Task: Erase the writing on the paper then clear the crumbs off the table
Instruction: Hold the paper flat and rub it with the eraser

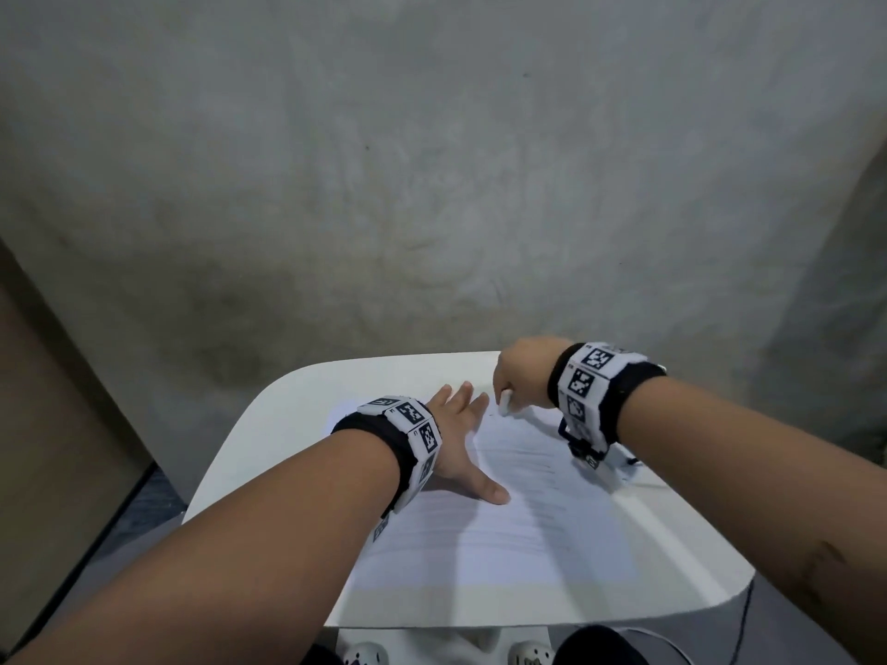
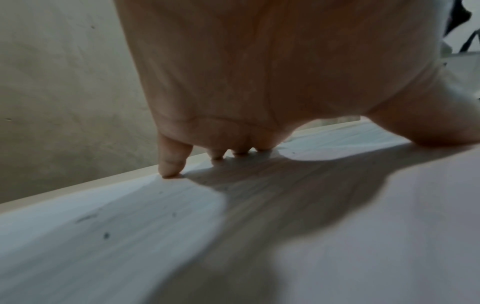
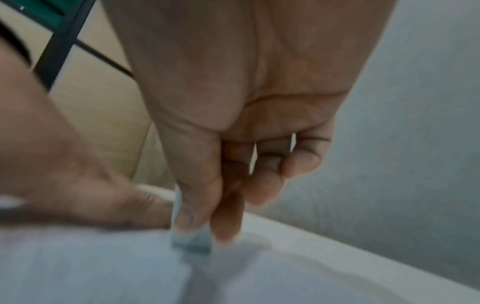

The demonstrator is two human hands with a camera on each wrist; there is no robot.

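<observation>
Right now the left hand [image 1: 456, 439] lies flat on the sheet of paper [image 1: 504, 530], fingers straight and spread, the thumb stretched out toward the person and the fingertips [image 2: 170, 164] pressing down near the sheet's far edge. It holds nothing; it only pins the sheet to the white table [image 1: 288, 415].

Just to the right of those fingertips, the right hand [image 1: 521, 376] points downward with its fingers curled and pinches a small white eraser [image 1: 505, 401] between thumb and first fingers. The eraser's lower end [image 3: 193, 242] sticks out below the fingertips and touches the paper at its far edge, close beside the left hand's outstretched fingers. The wrist view is blurred, so the exact grip is hard to read.

Under both hands, the paper spreads back toward the person, with faint lines of writing on it. A few dark specks [image 2: 106, 235] lie on the sheet just behind the left hand's fingers.
</observation>
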